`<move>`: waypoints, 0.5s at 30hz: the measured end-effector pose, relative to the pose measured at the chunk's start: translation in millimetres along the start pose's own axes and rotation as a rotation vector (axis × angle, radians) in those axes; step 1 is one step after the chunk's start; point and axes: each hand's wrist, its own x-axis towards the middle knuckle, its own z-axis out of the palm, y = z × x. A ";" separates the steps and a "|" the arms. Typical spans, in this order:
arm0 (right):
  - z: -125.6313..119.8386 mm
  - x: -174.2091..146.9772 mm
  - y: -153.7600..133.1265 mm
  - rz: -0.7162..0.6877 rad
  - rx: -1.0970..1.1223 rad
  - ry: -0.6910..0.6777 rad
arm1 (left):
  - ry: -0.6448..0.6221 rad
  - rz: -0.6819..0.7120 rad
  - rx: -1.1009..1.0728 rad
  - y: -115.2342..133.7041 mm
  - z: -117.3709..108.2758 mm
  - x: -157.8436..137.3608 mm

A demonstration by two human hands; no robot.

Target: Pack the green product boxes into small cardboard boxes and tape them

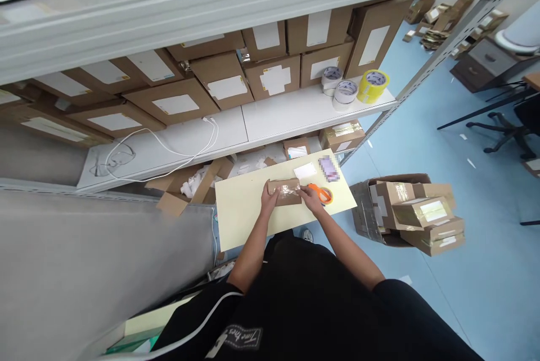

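A small brown cardboard box [288, 197] with shiny clear tape across it sits at the middle of a pale yellow tabletop [240, 212]. My left hand [269, 199] is closed on its left end, thumb on top. At the right end, the fingers of my right hand [311, 199] grip the box's edge. Just beyond that hand lie orange-handled scissors [323, 193] beside a roll of tape [329, 197]. A white paper slip [304, 170] rests behind the box, and a blurred purple phone-like item [329, 168] lies at the back right corner.
Metal shelving [295, 109] in front holds several labelled cartons [276, 79], white tape rolls [346, 93] and a yellow tape roll [373, 85]. A white cable [185, 154] trails over its edge. An open carton [185, 184] stands left; a large box [366, 217] piled with parcels stands right.
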 end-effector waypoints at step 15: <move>-3.4 2.6 -5.3 -0.052 -0.191 -0.009 | -0.218 0.105 0.519 -26.8 13.3 8.2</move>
